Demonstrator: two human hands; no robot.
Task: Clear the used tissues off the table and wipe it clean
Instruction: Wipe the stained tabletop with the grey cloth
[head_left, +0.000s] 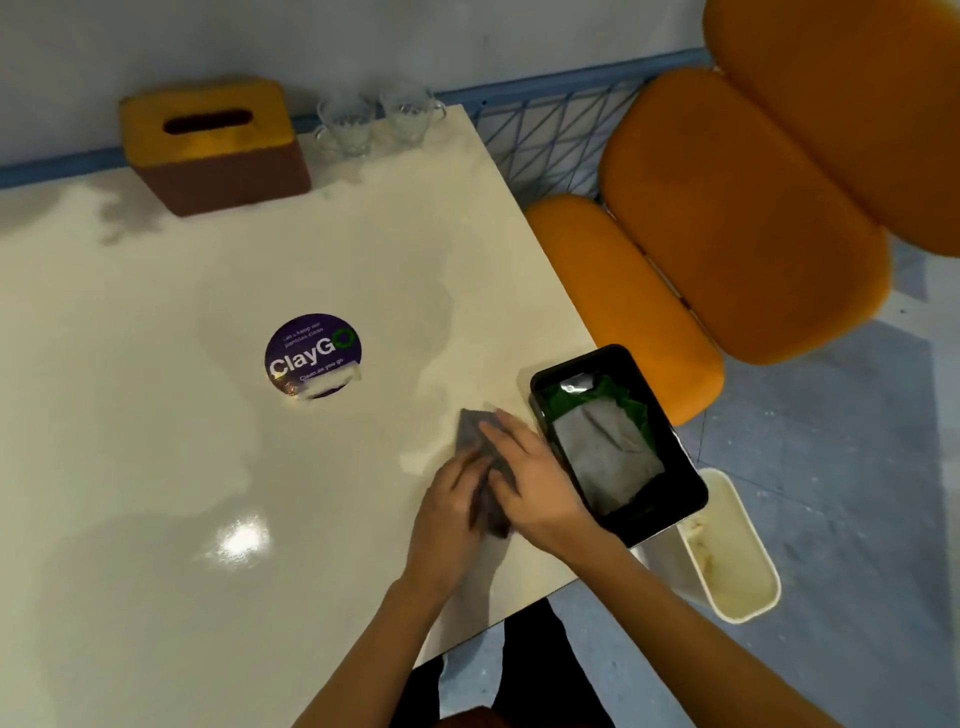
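Cloth (470, 431) in the head view lies on the bench (156, 467) just left of the black tray (685, 488). Your right grip (535, 483) presses it flat with straight fingers, probably for folding; left grip (452, 499) touches it, blurred, I cannot tell how closed.

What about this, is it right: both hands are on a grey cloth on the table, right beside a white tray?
Not quite: the tray is black, not white. The head view shows the left hand and the right hand on the grey cloth on the table, right beside that tray.
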